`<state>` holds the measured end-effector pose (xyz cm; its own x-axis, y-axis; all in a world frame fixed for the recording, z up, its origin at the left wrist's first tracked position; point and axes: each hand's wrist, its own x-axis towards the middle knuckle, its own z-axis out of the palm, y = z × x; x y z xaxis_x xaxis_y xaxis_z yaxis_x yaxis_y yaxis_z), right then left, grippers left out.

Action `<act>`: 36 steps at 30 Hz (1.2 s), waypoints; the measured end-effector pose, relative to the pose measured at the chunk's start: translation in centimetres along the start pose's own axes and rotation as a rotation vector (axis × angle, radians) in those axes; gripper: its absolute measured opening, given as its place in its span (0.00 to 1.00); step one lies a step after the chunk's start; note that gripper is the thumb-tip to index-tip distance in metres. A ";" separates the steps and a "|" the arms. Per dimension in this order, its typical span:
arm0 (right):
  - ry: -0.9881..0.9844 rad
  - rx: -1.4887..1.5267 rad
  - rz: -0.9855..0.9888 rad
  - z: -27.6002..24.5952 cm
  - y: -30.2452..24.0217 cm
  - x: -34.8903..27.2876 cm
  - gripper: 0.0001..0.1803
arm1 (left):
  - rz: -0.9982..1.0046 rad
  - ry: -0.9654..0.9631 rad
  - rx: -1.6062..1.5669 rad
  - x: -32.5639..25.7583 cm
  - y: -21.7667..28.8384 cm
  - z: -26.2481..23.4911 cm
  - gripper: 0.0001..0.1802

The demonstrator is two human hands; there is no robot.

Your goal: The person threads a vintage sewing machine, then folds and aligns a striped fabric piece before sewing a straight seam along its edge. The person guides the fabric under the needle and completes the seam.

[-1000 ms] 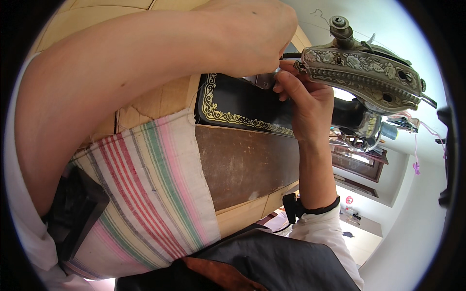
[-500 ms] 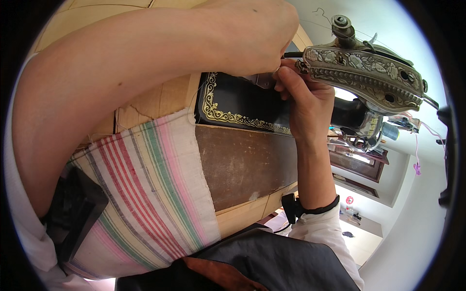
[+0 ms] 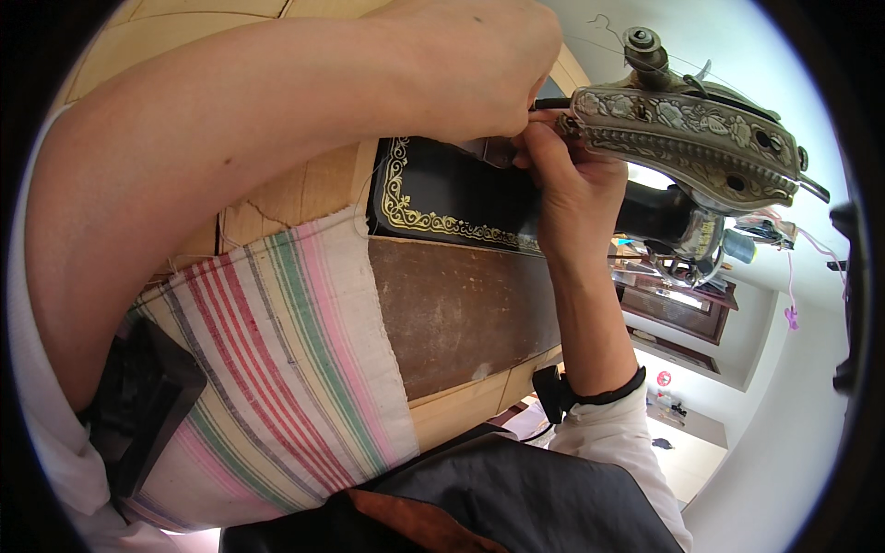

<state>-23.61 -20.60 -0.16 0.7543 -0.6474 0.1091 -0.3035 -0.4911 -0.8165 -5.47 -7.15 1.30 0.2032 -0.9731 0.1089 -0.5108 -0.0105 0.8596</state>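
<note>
An old sewing machine stands at the upper right, its silver faceplate [image 3: 687, 124] embossed with flowers. Below the faceplate's left end, my two hands meet around the needle area. My left hand [image 3: 484, 69] reaches across from the left, back turned up and fingers curled; its fingertips are mostly hidden. My right hand [image 3: 579, 189] comes up from below with thumb and fingers pinched together beside them. What either hand holds is too small or hidden to make out. Under both hands lies the black machine bed [image 3: 461, 189] with gold scroll trim. A fine loose thread hangs by its left corner.
A striped cloth [image 3: 277, 359] drapes over the wooden table [image 3: 461, 309] at the left, beneath my left forearm. A teal thread spool [image 3: 737, 246] sits at the machine's far side. A black strap [image 3: 604, 396] circles my right forearm.
My right hand has shifted slightly left, its thumb closer to the left hand's fingers. The machine appears slightly further left in the picture. The cloth lies as before.
</note>
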 end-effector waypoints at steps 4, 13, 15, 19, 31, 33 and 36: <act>0.003 -0.089 -0.031 -0.2 0.1 0.1 0.05 | -0.005 -0.047 0.008 0.3 -0.1 -0.3 0.08; 0.033 -0.059 0.020 -0.4 -0.3 0.3 0.02 | 0.186 0.081 0.105 0.3 -1.9 1.3 0.12; 0.036 -0.052 0.028 -0.4 -0.4 0.3 0.02 | 0.214 0.090 0.126 0.2 -1.9 1.2 0.13; 0.034 -0.074 0.036 -0.7 -0.3 0.3 0.04 | 0.152 0.010 0.126 0.3 -1.4 0.5 0.16; -0.027 0.180 0.237 -1.3 0.2 -0.3 0.04 | -0.081 -0.104 -0.055 0.5 -0.5 -2.9 0.18; -0.077 0.229 0.223 -1.2 0.2 -0.3 0.04 | -0.094 -0.120 0.105 -0.2 0.6 -3.9 0.16; -0.139 0.262 0.216 -2.2 0.1 -0.4 0.03 | -0.146 -0.168 0.216 -1.4 3.0 -4.1 0.13</act>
<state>-25.22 -21.67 0.97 0.7663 -0.6257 -0.1456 -0.3188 -0.1737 -0.9318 -3.84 -4.82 5.80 0.1557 -0.9820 -0.1073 -0.6556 -0.1839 0.7324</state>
